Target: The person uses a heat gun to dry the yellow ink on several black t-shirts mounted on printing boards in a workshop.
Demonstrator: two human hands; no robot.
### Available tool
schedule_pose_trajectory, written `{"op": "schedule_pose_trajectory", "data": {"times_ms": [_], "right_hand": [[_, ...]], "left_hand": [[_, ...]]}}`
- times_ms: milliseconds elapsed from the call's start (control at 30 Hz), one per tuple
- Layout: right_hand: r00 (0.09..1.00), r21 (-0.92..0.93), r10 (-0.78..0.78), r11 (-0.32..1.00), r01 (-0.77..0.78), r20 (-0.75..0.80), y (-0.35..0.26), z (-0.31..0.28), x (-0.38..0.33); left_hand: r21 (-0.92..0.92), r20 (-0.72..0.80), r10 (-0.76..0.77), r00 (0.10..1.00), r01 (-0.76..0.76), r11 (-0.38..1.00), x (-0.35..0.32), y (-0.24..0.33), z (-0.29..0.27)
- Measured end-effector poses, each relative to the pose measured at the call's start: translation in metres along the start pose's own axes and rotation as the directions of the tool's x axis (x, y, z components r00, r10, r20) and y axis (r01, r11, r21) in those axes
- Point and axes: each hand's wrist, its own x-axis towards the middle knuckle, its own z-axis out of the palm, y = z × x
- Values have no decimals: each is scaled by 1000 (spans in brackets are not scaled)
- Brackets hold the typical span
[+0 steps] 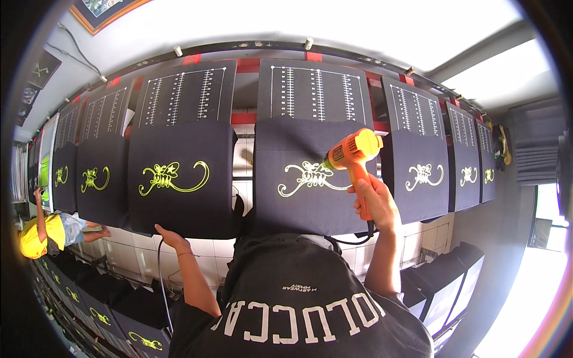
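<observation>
My right hand (pixel 377 204) is closed round the handle of an orange heat gun (pixel 357 149). The gun's nozzle points left, close over a pale scorpion-like design (pixel 307 179) on black fabric (pixel 283 143). That fabric covers the lower part of a dark board in front of me. To the left, my left hand (pixel 172 236) reaches the near edge of a neighbouring black fabric piece (pixel 179 218) with a yellow-green design (pixel 173 178). Its visible fingers are stretched out, and some are hidden. A thin cord (pixel 160 262) hangs beside this hand.
More fabric-covered boards with similar designs stand in a row on both sides, such as one on the right (pixel 418 173). A red-and-black rail (pixel 248 64) runs behind them. Another row (pixel 143 319) lies lower left. A person in yellow (pixel 45 232) is at far left.
</observation>
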Motion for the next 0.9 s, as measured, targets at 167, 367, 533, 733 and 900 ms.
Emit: {"op": "schedule_pose_trajectory", "data": {"times_ms": [167,367,533,733,900], "right_hand": [[997,-2,-71,997,71,17,-1,10,1],[998,-24,-35,999,36,51,-1,14,-13],[994,15,-15,1000,14,104,-6,16,-17],[983,4,-18,1000,17,181,-11,22,-8],[976,-14,9,1000,-6,217,-22,29,-7]], "left_hand": [[11,-15,3,1000,-3,1000,6,-2,-3],[-32,56,38,998,-36,999,18,-9,-10],[-2,-4,26,1000,-26,1000,14,-9,-7],[1,8,41,999,-41,999,17,-9,-9],[12,-6,50,999,-50,999,20,-11,-11]]}}
